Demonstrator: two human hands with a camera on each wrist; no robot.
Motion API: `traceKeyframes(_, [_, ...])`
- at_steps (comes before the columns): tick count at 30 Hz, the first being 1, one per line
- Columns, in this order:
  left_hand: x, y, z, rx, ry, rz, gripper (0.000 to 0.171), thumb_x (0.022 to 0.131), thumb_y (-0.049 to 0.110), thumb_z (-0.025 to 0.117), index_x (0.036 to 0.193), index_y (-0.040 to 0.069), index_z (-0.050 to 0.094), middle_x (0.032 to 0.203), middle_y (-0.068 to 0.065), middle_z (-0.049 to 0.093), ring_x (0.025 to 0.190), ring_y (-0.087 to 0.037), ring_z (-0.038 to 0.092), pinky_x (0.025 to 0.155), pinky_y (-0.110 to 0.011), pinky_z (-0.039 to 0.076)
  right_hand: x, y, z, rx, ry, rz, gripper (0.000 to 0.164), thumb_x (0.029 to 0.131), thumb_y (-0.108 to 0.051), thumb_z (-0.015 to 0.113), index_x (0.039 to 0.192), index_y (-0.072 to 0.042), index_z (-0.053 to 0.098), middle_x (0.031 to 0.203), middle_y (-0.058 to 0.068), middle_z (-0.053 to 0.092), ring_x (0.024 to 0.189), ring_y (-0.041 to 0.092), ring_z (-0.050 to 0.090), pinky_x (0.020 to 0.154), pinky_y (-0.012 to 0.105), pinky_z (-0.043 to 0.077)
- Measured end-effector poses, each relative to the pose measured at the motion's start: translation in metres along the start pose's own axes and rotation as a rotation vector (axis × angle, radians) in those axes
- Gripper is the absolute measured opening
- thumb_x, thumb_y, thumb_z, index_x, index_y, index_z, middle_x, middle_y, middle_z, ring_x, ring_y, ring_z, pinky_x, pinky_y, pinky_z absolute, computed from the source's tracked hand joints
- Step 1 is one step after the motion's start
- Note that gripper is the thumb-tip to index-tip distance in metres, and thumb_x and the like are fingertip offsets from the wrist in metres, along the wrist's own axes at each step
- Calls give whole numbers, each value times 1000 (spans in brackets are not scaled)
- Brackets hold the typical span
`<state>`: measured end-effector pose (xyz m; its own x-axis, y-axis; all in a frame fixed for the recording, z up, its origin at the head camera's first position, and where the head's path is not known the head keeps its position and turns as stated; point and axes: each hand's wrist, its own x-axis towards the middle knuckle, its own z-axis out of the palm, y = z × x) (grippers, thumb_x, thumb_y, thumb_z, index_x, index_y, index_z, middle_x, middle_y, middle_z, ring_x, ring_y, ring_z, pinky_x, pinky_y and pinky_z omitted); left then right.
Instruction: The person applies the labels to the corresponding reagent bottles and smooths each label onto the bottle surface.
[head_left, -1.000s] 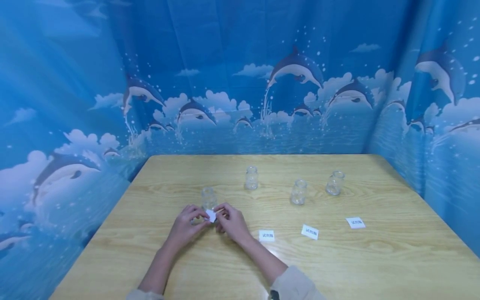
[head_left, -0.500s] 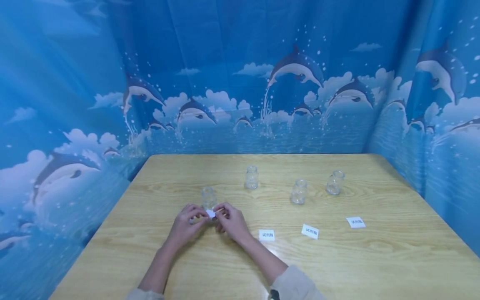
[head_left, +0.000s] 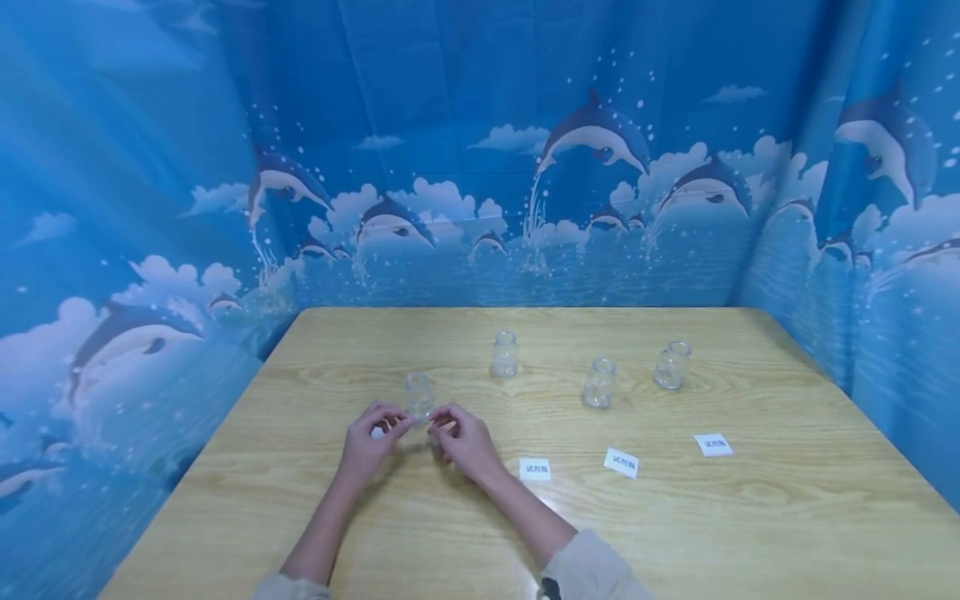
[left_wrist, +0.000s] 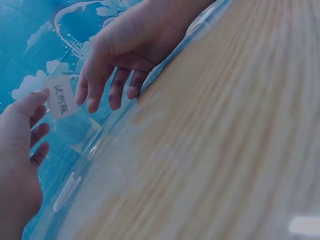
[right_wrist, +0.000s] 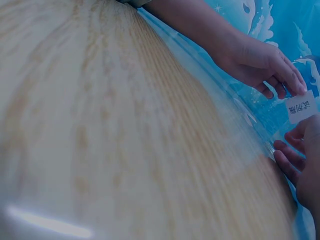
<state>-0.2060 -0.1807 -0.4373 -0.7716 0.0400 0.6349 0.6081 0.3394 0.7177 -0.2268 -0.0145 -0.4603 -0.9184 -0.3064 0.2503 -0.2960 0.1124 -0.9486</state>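
My left hand (head_left: 370, 442) and right hand (head_left: 462, 442) meet low in front of the leftmost clear glass jar (head_left: 417, 390). Between them is a small white label (left_wrist: 62, 97) with dark printed characters, pinched at its opposite edges by the fingertips. In the left wrist view it stands upright, overlapping the jar. The right wrist view shows the label face too, with left fingertips at its top edge and right fingertips at its lower edge. In the head view the fingers mostly hide it. A curled white slip (left_wrist: 67, 192) lies on the table by the left hand.
Three more clear glass jars stand farther back: one behind (head_left: 506, 354), one to the right (head_left: 599, 384) and one at far right (head_left: 672, 365). Three printed white labels lie in a row: a near one (head_left: 535, 469), a middle one (head_left: 621, 462) and a right one (head_left: 712, 444).
The label between my hands has tipped and risen toward the jar, so its white face no longer shows in the head view. Both hands have shifted slightly; the jars have stayed put.
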Motion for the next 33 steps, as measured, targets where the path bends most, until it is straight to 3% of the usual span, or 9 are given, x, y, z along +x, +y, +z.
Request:
traceKeyframes(3, [1, 4, 0, -76, -1, -84, 8, 75, -12, 66, 82, -10, 62, 79, -16, 57, 71, -7, 51, 63, -17, 47, 1, 5, 1, -76, -21, -18, 16, 83, -1, 62, 99, -3, 61, 92, 7, 62, 62, 17, 59, 46, 25, 50])
traceKeyframes(8, [1, 5, 0, -117, 1, -133, 7, 76, -12, 65, 83, -11, 62, 82, -10, 58, 74, -6, 51, 65, -17, 46, 2, 7, 2, -111, -20, -29, 11, 84, -12, 65, 93, -5, 62, 85, 2, 61, 63, 12, 57, 47, 24, 51])
traceKeyframes(14, [1, 2, 0, -150, 19, -124, 7, 77, -13, 63, 83, -13, 60, 84, -10, 58, 73, -8, 51, 64, -18, 46, 4, 4, 2, -32, 52, 23, 12, 86, -13, 64, 92, -3, 62, 87, 4, 61, 65, 16, 57, 47, 25, 50])
traceKeyframes(18, [1, 1, 0, -135, 16, -99, 7, 76, -14, 63, 82, -13, 58, 84, -19, 57, 72, -8, 51, 61, -17, 45, 4, -3, 0, 79, 102, 70, 13, 86, -9, 63, 93, 1, 61, 89, 7, 59, 67, 22, 56, 53, 36, 53])
traceKeyframes(22, [-1, -3, 1, -64, -16, -107, 9, 75, -13, 65, 81, -10, 60, 84, -20, 56, 70, -10, 51, 58, -18, 45, 0, -22, -5, 145, 128, 62, 14, 87, -6, 61, 94, 6, 59, 89, 9, 56, 75, 29, 56, 65, 47, 53])
traceKeyframes(28, [-7, -34, 1, 155, -74, -104, 13, 74, 2, 74, 84, 4, 65, 89, -6, 61, 73, -18, 53, 59, -25, 46, -5, -35, -6, 27, 147, -40, 13, 88, -4, 59, 92, 7, 58, 91, 14, 59, 86, 25, 54, 70, 31, 50])
traceKeyframes(33, [-7, -34, -1, 261, -50, -93, 22, 72, 8, 77, 90, 6, 66, 90, -4, 59, 75, -18, 51, 61, -29, 46, -6, -33, -6, -24, 129, -73, 11, 87, -3, 59, 91, 7, 57, 91, 15, 58, 86, 27, 54, 71, 36, 49])
